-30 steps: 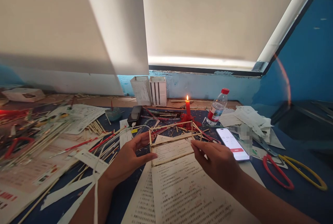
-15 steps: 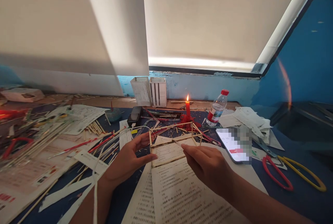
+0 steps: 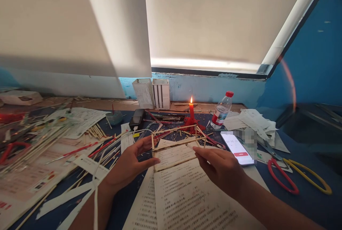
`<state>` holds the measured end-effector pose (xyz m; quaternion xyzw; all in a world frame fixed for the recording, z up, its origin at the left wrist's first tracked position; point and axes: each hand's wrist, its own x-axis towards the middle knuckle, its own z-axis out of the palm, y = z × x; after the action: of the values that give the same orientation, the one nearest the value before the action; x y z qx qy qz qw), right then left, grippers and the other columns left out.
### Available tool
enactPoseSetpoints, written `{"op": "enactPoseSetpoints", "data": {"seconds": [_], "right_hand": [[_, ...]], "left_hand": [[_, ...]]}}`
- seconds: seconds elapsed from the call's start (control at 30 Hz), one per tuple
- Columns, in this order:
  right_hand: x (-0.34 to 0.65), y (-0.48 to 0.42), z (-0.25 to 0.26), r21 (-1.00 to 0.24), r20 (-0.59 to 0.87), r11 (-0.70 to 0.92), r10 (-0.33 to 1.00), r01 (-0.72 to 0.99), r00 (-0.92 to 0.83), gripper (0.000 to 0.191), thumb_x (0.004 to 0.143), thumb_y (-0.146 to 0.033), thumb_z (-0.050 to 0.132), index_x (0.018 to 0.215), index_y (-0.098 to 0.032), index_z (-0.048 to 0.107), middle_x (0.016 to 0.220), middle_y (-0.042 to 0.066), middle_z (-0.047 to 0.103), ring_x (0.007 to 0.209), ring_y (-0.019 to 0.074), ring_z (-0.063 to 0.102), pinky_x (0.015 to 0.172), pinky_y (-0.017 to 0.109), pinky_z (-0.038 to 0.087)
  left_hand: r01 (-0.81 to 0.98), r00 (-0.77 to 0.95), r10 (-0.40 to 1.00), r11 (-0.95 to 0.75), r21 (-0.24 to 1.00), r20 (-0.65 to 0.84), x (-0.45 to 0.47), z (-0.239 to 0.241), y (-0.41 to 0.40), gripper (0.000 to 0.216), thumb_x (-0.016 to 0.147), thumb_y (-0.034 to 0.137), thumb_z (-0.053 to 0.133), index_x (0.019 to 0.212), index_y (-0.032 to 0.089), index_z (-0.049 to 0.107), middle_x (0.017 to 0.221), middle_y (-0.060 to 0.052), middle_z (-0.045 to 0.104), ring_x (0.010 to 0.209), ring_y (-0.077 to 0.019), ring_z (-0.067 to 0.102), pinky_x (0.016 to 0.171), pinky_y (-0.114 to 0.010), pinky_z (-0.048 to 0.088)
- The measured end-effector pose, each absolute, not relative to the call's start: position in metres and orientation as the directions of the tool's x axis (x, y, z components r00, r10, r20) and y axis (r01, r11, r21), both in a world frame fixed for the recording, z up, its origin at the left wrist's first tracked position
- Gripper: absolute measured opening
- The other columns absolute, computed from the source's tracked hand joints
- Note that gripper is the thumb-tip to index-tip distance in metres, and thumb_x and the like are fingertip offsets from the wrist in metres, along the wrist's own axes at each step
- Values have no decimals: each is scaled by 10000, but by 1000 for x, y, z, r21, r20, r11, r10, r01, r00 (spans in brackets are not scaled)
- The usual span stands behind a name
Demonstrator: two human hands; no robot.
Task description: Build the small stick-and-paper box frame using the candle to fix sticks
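Note:
A box-like frame of thin wooden sticks (image 3: 178,141) stands on printed paper sheets (image 3: 187,194) in the middle of the table. My left hand (image 3: 130,162) pinches the frame's near left upright between thumb and fingers. My right hand (image 3: 221,167) reaches to the frame's near right side, fingers curled close to a stick; whether it grips one is hidden. A lit red candle (image 3: 191,112) burns just behind the frame.
A phone (image 3: 237,148) with a lit screen lies right of the frame, near a water bottle (image 3: 221,110). Red-handled (image 3: 283,176) and yellow-handled scissors (image 3: 312,178) lie at the right. Loose sticks and papers (image 3: 53,141) cover the left. Two small boxes (image 3: 153,93) stand by the wall.
My right hand slid left along the frame's near side, then back a little to the right. My left hand kept its hold on the frame.

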<state>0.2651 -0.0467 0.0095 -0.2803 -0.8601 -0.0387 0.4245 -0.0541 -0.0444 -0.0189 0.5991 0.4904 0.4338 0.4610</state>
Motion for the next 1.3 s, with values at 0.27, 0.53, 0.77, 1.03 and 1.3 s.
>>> {"op": "enactPoseSetpoints", "data": {"seconds": [0.27, 0.53, 0.77, 1.03, 1.3], "right_hand": [[262, -43, 13, -149, 748, 834, 446, 531, -491, 230, 1042, -144, 583, 1227, -142, 720, 1031, 100, 837, 845, 208, 820, 766, 313, 682], [289, -35, 8, -55, 790, 782, 414, 621, -451, 192, 1020, -146, 613, 1155, -169, 746, 942, 75, 842, 752, 191, 814, 679, 276, 664], [297, -33, 6, -59, 827, 738, 414, 672, -382, 154, 984, -149, 647, 1074, -197, 762, 815, 36, 823, 572, 141, 741, 591, 237, 612], [280, -40, 7, -100, 757, 823, 428, 559, -493, 254, 1018, -141, 606, 1249, -183, 704, 1026, 78, 839, 841, 199, 819, 765, 298, 679], [275, -38, -1, -134, 716, 862, 426, 489, -553, 343, 1027, -115, 575, 1356, -174, 650, 1089, 96, 832, 915, 210, 820, 816, 323, 688]], "left_hand": [[189, 126, 991, -71, 979, 48, -51, -12, -47, 755, 759, 391, 905, 1405, 197, 566, 1489, -142, 660, 1398, -318, 608, 1257, -486, 427], [185, 121, 992, -52, 981, 30, -49, -12, -46, 747, 747, 401, 909, 1390, 213, 580, 1497, -143, 653, 1397, -337, 608, 1243, -507, 445], [202, 116, 993, -14, 979, -9, -51, -12, -44, 818, 739, 459, 900, 1422, 195, 535, 1519, -174, 627, 1382, -351, 616, 1256, -542, 416], [235, 107, 994, -62, 970, 38, -56, -19, -43, 737, 747, 441, 898, 1389, 247, 593, 1434, -128, 703, 1346, -341, 651, 1213, -500, 480], [236, 112, 993, -57, 970, 31, -54, -17, -43, 748, 746, 450, 899, 1392, 244, 583, 1441, -131, 695, 1321, -332, 669, 1202, -488, 496]]}}
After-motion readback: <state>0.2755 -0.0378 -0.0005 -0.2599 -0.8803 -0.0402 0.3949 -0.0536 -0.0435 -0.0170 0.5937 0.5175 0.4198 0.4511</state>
